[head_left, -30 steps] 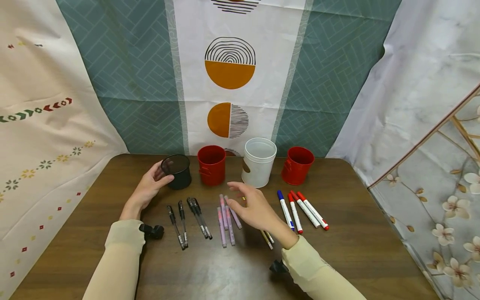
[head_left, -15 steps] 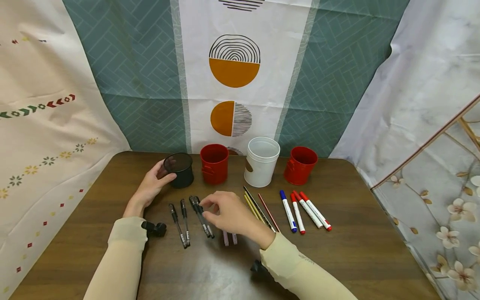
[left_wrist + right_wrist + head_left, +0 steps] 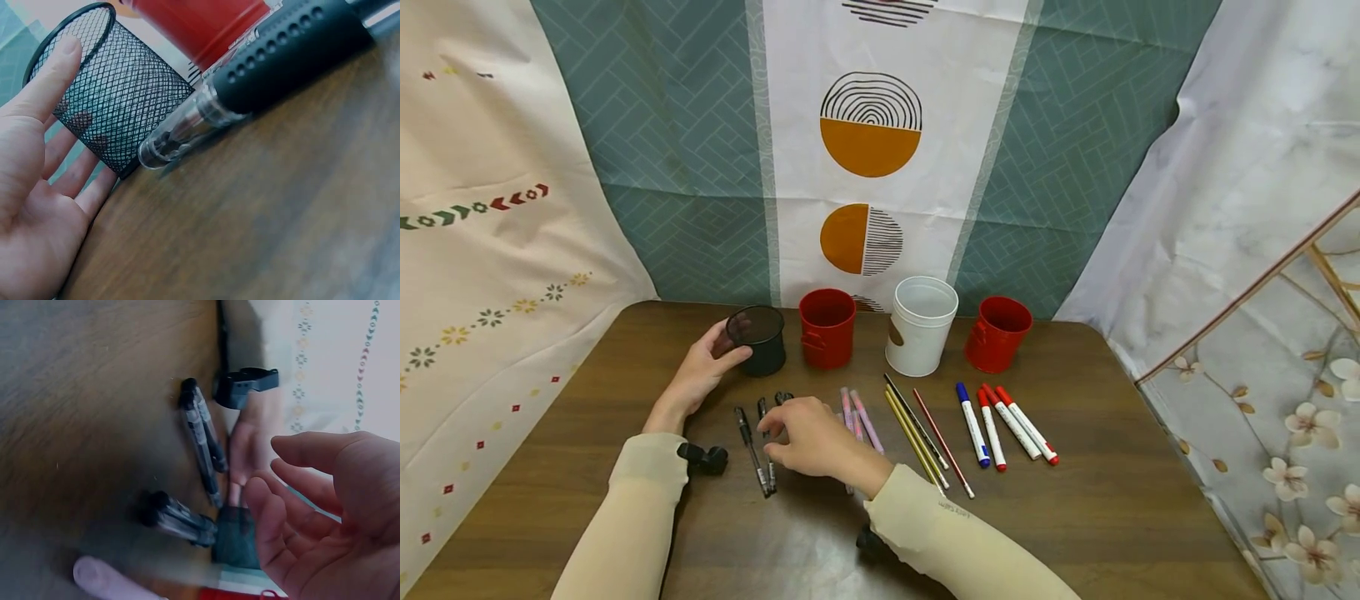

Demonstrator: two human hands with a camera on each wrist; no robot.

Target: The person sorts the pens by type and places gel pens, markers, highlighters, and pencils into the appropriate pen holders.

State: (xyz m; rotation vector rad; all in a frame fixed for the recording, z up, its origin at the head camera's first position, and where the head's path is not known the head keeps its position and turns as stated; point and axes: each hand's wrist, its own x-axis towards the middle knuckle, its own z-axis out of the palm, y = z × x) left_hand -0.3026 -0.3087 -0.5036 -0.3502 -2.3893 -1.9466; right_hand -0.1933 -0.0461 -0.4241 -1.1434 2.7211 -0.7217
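Note:
My left hand (image 3: 698,375) holds the black mesh pen cup (image 3: 766,355) at the back left of the table, thumb at its rim and fingers along its far side. The left wrist view shows the upright mesh wall between thumb and fingers. Over the black gel pens (image 3: 747,437), my right hand (image 3: 812,437) hovers with loosely bent fingers and nothing in them. In the right wrist view, black pens (image 3: 201,450) lie on the wood beyond the fingertips. The right hand partly covers the gel pens and the lilac pens (image 3: 868,423).
Beside the mesh cup stand a red bucket-shaped cup (image 3: 827,333), a white canister (image 3: 921,333) and another red cup (image 3: 997,337). Several pencils (image 3: 940,440) lie right of the lilac pens. Farther right are a blue marker (image 3: 973,427) and red markers (image 3: 1021,425). Patterned cloth hangs behind.
My right hand has moved left, from over the pencils and lilac pens to over the black gel pens, uncovering the pencils. The left hand stays at the mesh cup.

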